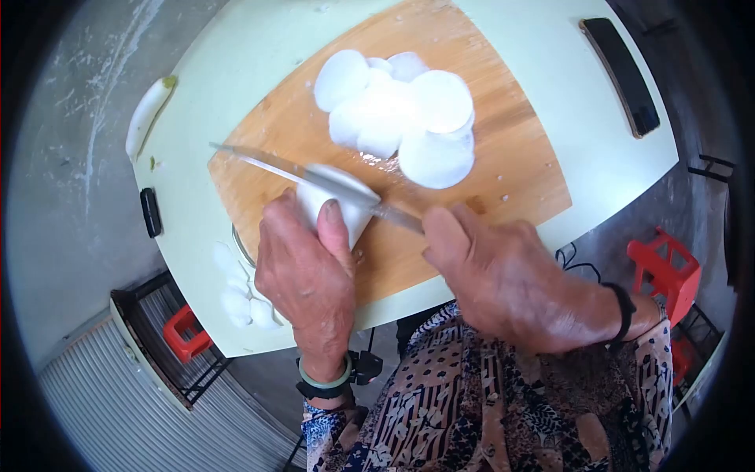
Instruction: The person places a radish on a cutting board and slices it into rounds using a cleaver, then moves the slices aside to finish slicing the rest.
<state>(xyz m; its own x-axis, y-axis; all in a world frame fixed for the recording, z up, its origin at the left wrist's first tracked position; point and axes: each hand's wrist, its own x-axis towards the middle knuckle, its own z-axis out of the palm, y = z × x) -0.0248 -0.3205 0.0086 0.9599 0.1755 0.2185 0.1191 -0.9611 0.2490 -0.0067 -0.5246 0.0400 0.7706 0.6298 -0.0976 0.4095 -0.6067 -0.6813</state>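
My left hand (307,263) is wrapped round a thick piece of white radish (354,228) on the wooden cutting board (519,149), thumb along its near side. My right hand (503,271) grips the handle of a kitchen knife (267,163), whose long blade slants to the upper left across the cut end of the radish. The blade is slightly blurred. Farther up the board lies an overlapping pile of thin, round radish slices (436,161), some washed out by glare.
A whole white radish (148,114) lies at the table's left edge, above a small black object (150,212). White pieces (240,303) sit by the board's lower left corner. A long dark object (621,75) rests at the upper right. Red stools (668,271) stand on the floor.
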